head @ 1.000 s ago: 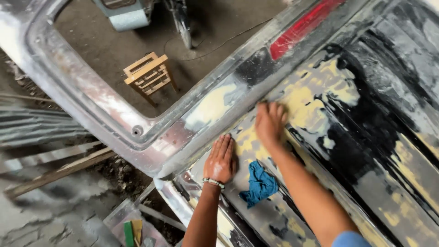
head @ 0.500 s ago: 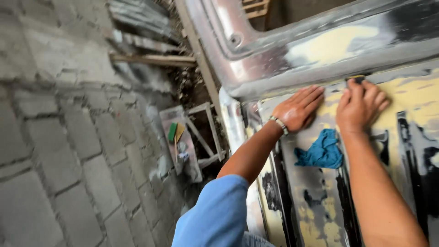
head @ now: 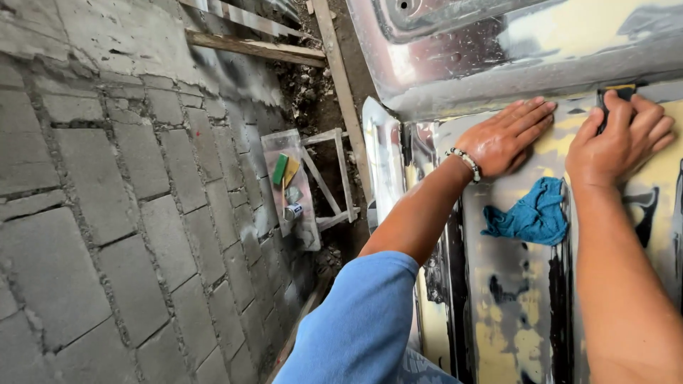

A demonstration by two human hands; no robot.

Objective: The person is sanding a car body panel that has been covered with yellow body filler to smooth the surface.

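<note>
Our left hand (head: 506,139) lies flat and released, fingers stretched out on the vehicle panel (head: 512,313), a sheet of bare grey metal patched with dull yellow filler and ridged by dark grooves. Our right hand (head: 620,139) is clenched over a small dark sanding block (head: 617,94) pressed against that same filler near the upper seam, while a crumpled blue rag (head: 530,215) of soft cloth rests on the panel between our forearms

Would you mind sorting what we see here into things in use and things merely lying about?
In use: left hand flat on the patchy car panel; right hand pressing a dark block to it.

Lying about: blue rag on the panel, green and yellow pads on a small stand, wooden planks.
</note>
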